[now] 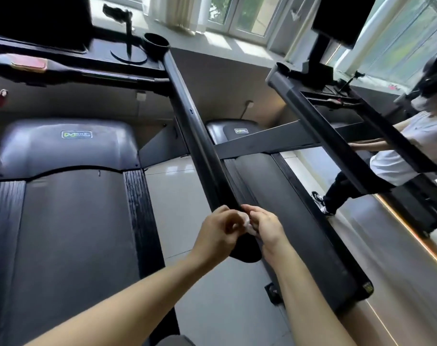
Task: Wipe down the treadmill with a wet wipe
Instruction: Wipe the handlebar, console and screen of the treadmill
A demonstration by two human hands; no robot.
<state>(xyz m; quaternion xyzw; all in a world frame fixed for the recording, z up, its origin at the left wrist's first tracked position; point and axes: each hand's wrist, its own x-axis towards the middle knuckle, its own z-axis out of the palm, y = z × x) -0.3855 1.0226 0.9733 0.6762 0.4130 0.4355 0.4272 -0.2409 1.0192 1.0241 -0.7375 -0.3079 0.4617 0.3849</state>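
A black treadmill handrail [200, 136] runs from the console [92, 58] at the top left down to the middle of the view. My left hand [218, 228] and my right hand [265, 226] meet over its near end. Between their fingers sits a small crumpled white wet wipe [247, 222], pinched by both hands; most of it is hidden. The grey running belt [70, 236] and the motor cover [67, 146] lie below on the left.
A second treadmill [294, 221] lies to the right, with its own handrail [342, 136]. A person in a white shirt [412, 146] stands beyond it at the right edge. Pale floor tiles [177, 196] show between the machines. Windows line the back wall.
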